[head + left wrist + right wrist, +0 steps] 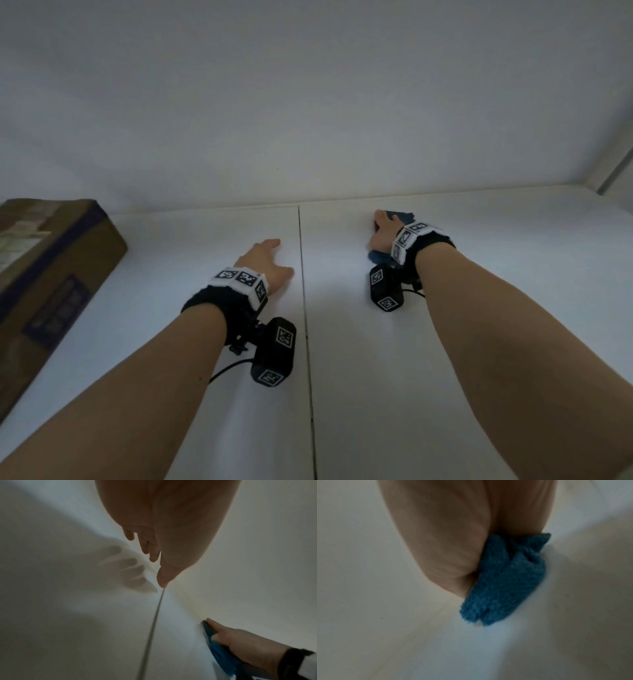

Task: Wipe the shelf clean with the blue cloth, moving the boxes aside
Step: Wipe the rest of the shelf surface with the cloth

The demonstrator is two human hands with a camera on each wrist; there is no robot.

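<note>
The blue cloth (400, 216) is bunched under the right hand (383, 233), whose fingers curl round it and press it onto the white shelf (479, 274), close to the back wall (308, 120). Across the shelf's dark seam (305, 308) from that grip, the left hand (269, 262) rests empty with fingers straight. Well beyond it sits a cardboard box (51, 274) — its purple label is too blurred to read.

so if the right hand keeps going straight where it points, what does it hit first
Probably the back wall: the right hand presses the cloth on the shelf close to it, nothing between.
</note>
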